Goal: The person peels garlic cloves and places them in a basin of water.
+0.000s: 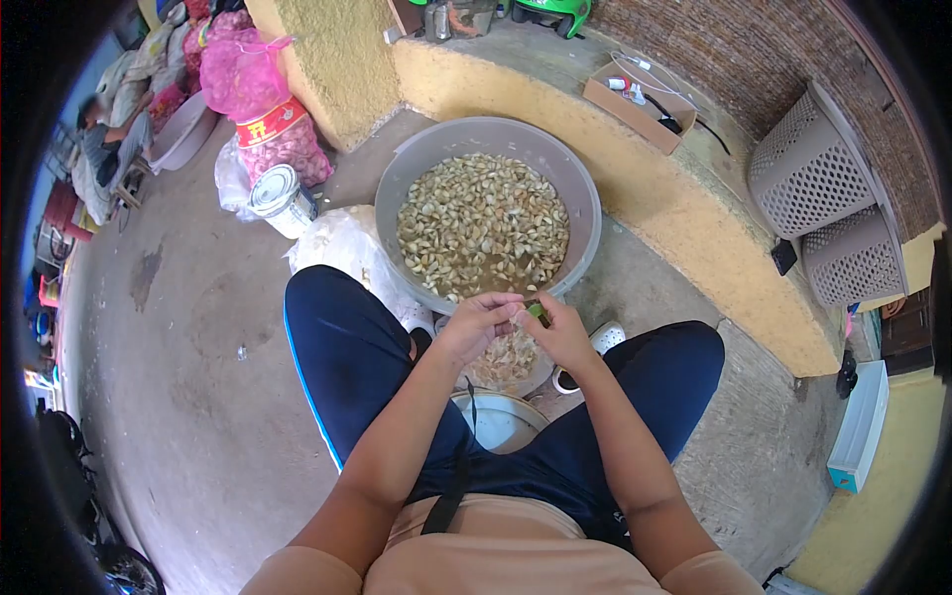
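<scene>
Both my hands meet above the near rim of a large grey tub [585, 258]. Many peeled garlic cloves [486, 223] lie in cloudy water inside it. The fingers of my left hand [478, 325] pinch a small pale piece that looks like a garlic clove, mostly hidden by the fingertips. My right hand [561, 335] is closed around a small green-handled tool [538, 312]; its blade or tip cannot be made out. Below the hands, between my feet, a container holds papery garlic skins [504, 359].
A pale round lid or basin [501, 424] lies between my legs. White plastic bags [342, 248], a white pail [285, 198] and pink net sacks [283, 154] stand left. A yellow ledge [674, 218] bears a cardboard box [635, 104]. Another person [104, 144] sits far left.
</scene>
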Demonstrator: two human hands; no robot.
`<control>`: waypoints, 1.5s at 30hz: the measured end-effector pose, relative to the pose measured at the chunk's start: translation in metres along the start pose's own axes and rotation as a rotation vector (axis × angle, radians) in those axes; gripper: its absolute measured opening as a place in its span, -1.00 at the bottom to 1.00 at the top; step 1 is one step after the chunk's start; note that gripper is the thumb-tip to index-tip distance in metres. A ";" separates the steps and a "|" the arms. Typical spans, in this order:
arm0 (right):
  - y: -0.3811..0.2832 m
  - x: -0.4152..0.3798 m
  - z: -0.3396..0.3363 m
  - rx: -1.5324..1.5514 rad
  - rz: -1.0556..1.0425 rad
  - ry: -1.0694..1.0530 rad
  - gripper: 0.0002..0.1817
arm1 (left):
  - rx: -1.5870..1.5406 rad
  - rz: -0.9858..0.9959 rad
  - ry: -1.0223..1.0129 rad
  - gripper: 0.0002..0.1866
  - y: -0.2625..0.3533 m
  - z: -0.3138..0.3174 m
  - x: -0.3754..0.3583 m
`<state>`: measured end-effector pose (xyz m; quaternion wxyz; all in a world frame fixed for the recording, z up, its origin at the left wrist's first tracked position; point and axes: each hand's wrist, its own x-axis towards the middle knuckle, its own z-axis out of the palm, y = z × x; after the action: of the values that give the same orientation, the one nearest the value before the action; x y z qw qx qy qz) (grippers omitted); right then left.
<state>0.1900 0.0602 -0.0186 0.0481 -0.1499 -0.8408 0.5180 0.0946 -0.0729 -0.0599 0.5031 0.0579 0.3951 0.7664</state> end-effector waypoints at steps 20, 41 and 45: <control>0.013 0.004 0.007 0.018 0.015 0.003 -0.62 | 0.046 0.144 0.136 -0.75 -0.012 0.009 0.001; 0.031 0.004 0.006 -0.144 0.040 0.089 -0.68 | -0.127 0.212 0.206 -0.74 -0.007 -0.002 0.008; 0.030 0.005 0.004 0.102 0.253 0.007 -0.71 | 0.019 0.220 0.237 -0.77 -0.001 0.002 0.007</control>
<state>0.1901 0.0706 -0.0478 -0.0069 -0.2541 -0.7877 0.5612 0.0933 -0.0661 -0.0614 0.3651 0.0146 0.4502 0.8148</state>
